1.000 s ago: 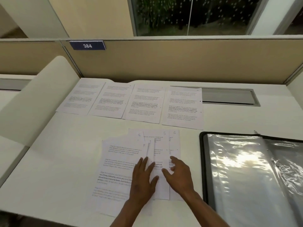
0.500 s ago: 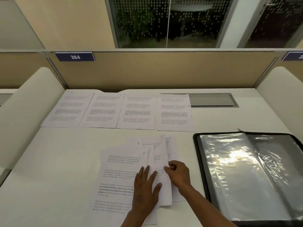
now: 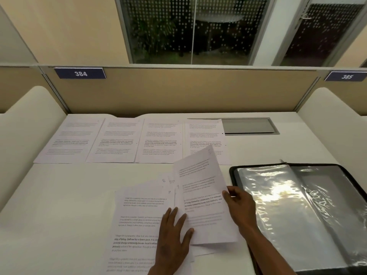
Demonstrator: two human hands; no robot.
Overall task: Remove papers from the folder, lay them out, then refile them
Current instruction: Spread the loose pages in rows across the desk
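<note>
Several printed sheets point(image 3: 127, 141) lie side by side in a row along the back of the white desk. Nearer me a loose, fanned pile of sheets point(image 3: 139, 215) rests on the desk. My left hand point(image 3: 172, 241) presses flat on that pile with straight fingers. My right hand point(image 3: 240, 205) pinches the right edge of one sheet point(image 3: 200, 195) and holds it lifted and tilted above the pile. A black folder point(image 3: 317, 213) with shiny clear sleeves lies open at the right, just beyond my right hand.
A grey cable hatch point(image 3: 248, 126) sits in the desk behind the row. Tan partitions with number plates 384 point(image 3: 80, 73) and 385 point(image 3: 346, 76) close off the back; curved white side dividers point(image 3: 29, 135) flank the desk. Bare desk surface point(image 3: 59, 195) lies left of the pile.
My right hand went from resting on the pile to pinching one sheet and lifting it up and rightward. My left hand stayed flat on the pile. The view tilted upward.
</note>
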